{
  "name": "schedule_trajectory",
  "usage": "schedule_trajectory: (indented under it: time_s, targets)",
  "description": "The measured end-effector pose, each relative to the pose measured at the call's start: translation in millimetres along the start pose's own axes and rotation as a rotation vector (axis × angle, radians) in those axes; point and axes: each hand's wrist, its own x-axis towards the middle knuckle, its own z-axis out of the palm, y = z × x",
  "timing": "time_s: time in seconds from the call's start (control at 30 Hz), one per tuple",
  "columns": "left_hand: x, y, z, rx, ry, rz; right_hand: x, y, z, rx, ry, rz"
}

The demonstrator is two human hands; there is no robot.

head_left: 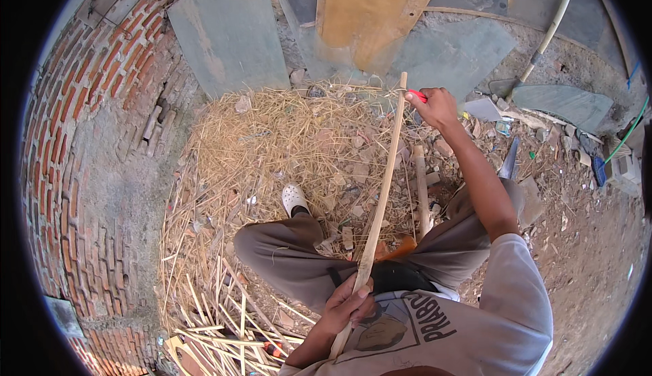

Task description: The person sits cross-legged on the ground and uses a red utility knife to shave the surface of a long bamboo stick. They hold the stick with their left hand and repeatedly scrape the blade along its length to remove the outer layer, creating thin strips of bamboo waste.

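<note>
A long pale strip, which looks like split bamboo or wood (384,206), runs from my lap up and away toward the far side. Near its lower end, my left hand (350,304) is wrapped around it, close to my shirt. At the far end, my right hand (437,108) is closed on a red-handled tool (415,95) that meets the strip's edge near its tip. The tool looks like a knife, but its blade is too small to make out. Thin curled shavings hang beside the strip there.
Straw-like shavings (265,135) cover the ground ahead. Split strips (238,328) are heaped at lower left. A round pole (421,189) and a metal blade (509,158) lie near my right leg. A brick wall (88,118) stands left; boards (231,36) lean at the back.
</note>
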Motion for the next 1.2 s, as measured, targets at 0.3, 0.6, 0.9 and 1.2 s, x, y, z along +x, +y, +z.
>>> schedule_trajectory:
  time_s: [0.3,0.6,0.9,1.2]
  targets:
    - [-12.0,-8.0,-9.3,0.102,0.043,0.01,17.4,31.9,-10.9,0.149,0.039,0.399]
    - [33.4,19.3,-17.5,0.359,0.258,0.152,-137.0,-93.8,-3.7,0.126,-0.297,-0.54]
    - [28.6,13.3,6.4,0.324,0.184,0.112,-77.6,-54.9,-2.4,0.062,-0.095,-0.233]
    - [29.8,18.3,-4.5,0.278,0.156,0.197,-134.2,-85.4,0.9,0.179,-0.135,-0.638]
